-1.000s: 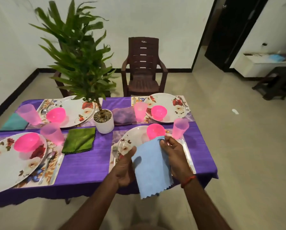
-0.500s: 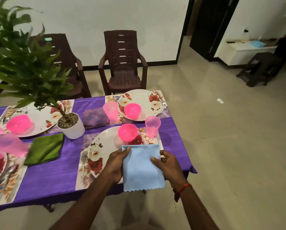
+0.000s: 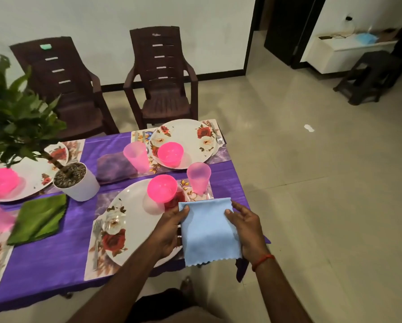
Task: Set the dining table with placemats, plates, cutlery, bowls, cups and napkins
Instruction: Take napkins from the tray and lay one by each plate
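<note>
A folded light-blue napkin hangs over the right side of the near placemat, its scalloped lower edge past the table's front edge. My left hand pinches its left edge, thumb on the top corner. My right hand holds its right edge, thumb on top of the cloth. Beside the napkin lies a floral plate with a pink bowl on it, a pink cup behind, and a fork on the left.
The purple table also carries a far setting with a plate, bowl, cup and purple napkin, a green napkin, and a white potted plant. Two brown chairs stand behind. Open floor lies to the right.
The napkin went from held up in the air to lowered flat at the right of the near plate. My view shifted right and closer to the table corner.
</note>
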